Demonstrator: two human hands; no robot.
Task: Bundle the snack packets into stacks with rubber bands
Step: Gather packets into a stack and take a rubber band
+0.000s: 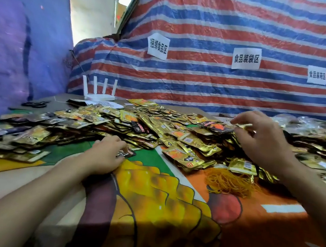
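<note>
Snack packets [157,128] in a loose gold-and-black heap across the middle of the table [169,213], left edge to right edge; rubber bands [230,181] in an orange tangle touching the heap's near side, toward the right edge. Left hand [105,153] at the heap's near side, fingers curled onto a dark packet [127,153]; right hand [262,137] raised over the heap, thumb and forefinger pinching a gold packet [242,124], other fingers loosely spread. Scissors [35,103] and white router [99,95] near the far left corner.

Left hand [105,153] grips dark packets [125,153] beside the packet pile [138,125]; right hand [264,139] pinches a gold packet [242,125] beyond rubber bands [230,181].
</note>
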